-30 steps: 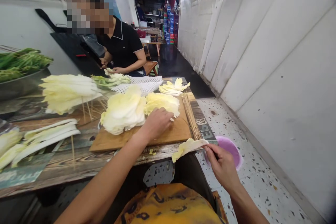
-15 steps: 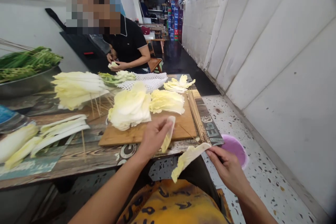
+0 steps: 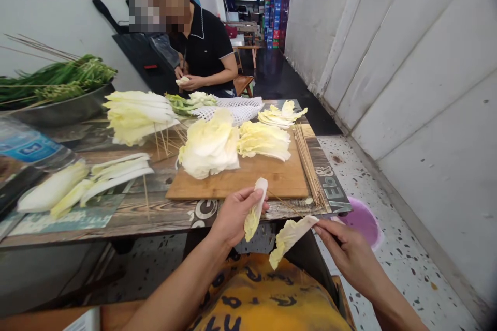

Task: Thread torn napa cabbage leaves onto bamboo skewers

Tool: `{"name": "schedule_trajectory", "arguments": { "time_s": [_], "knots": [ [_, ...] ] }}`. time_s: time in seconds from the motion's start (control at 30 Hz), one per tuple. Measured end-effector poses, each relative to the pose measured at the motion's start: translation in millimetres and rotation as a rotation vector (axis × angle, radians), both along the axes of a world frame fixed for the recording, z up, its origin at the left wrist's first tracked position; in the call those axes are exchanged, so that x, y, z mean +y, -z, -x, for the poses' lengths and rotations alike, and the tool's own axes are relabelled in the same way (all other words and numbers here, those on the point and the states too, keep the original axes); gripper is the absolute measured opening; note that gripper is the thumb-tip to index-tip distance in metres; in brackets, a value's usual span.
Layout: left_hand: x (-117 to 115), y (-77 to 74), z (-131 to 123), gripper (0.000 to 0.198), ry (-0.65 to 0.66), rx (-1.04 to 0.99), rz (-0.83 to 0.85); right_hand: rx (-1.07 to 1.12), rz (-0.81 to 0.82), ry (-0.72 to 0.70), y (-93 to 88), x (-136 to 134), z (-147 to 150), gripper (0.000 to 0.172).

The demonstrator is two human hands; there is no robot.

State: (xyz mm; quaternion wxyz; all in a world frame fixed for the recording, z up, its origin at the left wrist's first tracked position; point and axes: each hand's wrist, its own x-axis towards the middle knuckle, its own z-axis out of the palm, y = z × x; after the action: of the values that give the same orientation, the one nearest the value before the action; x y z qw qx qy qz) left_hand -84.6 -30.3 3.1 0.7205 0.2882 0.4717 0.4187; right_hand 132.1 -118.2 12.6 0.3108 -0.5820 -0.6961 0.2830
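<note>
My left hand [image 3: 233,214] is closed on a pale cabbage leaf piece [image 3: 256,209], held upright just in front of the table's near edge. My right hand [image 3: 344,251] pinches a second cabbage leaf piece [image 3: 289,238] by its white stem end, the yellow tip drooping over my lap. Just beyond the hands a wooden cutting board [image 3: 264,181] carries two stacks of cut cabbage leaves [image 3: 212,145]. A thin bamboo skewer lies near the leaf in my left hand; a bundle of bamboo skewers [image 3: 308,163] runs along the board's right side.
Across the table a person in a black shirt [image 3: 207,44] holds a leaf piece. Skewered cabbage [image 3: 135,114] and long white stems [image 3: 89,181] lie to the left, by a metal tray of greens [image 3: 58,93]. A purple basin [image 3: 363,220] sits on the floor at right.
My left hand lifted a leaf piece off the board's stack and drew it back toward me. My right hand stayed on its leaf, which now hangs lower. The view shifted left.
</note>
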Motion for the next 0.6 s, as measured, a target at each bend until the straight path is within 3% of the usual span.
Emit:
{"name": "schedule_trajectory", "arguments": {
  "time_s": [0.6],
  "knots": [
    [3.5,-1.1,2.2,0.032,-0.04,-0.078,-0.005,-0.029,-0.013,0.007,-2.9,2.6,-2.0,0.026]
  ]
}}
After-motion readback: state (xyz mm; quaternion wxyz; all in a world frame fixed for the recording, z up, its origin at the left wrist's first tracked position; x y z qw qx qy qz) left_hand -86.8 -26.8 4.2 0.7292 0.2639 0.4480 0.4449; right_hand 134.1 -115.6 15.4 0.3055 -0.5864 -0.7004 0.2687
